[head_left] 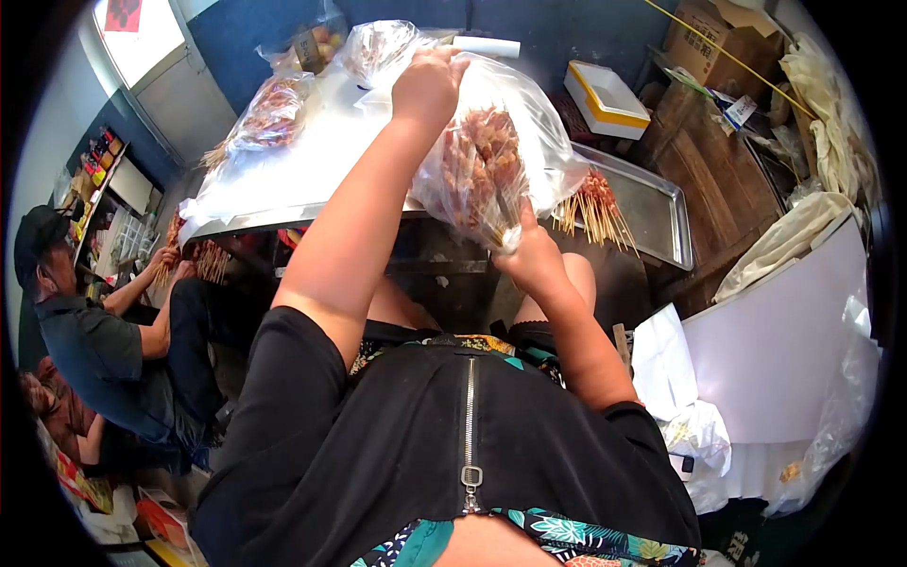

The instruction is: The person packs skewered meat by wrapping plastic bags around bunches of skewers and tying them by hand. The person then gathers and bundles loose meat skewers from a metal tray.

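A clear plastic bag (pixel 548 123) full of meat skewers (pixel 484 156) is stretched between my two hands at the table's front edge. My left hand (pixel 428 85) is closed on the bag's film at its far left side. Nearer to me, my right hand (pixel 531 250) grips the bag's lower end, where the skewers' stick ends gather. Just right of the bag, loose meat skewers (pixel 597 210) lie with their sticks toward me at the edge of a metal tray (pixel 675 227).
On the white table (pixel 331 175) are another bag of skewers (pixel 274 111) and a further bag (pixel 378 49) at the back. A white-and-yellow box (pixel 607 99) stands right. At left, a seated person (pixel 104 331) holds skewers. A second person (pixel 66 406) is partly visible.
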Demonstrator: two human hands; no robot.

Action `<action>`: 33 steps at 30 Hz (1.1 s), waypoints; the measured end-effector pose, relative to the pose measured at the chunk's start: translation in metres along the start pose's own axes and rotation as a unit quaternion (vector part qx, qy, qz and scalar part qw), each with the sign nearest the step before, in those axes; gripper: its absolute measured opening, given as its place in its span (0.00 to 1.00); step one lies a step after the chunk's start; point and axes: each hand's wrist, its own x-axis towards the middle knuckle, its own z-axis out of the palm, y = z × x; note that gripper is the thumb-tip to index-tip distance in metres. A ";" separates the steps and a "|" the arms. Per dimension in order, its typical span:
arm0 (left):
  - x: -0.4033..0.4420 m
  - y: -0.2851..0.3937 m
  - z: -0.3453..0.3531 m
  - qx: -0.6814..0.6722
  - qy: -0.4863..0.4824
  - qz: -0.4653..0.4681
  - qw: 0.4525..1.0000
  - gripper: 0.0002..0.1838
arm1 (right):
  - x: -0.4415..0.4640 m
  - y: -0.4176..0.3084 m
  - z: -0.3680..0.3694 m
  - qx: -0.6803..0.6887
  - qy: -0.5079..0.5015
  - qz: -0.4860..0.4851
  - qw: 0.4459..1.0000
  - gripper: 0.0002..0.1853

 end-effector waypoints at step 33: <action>-0.219 0.058 -0.104 -0.500 -0.317 -0.108 0.798 0.09 | 0.025 -0.017 0.007 0.365 0.014 -0.050 0.929 0.35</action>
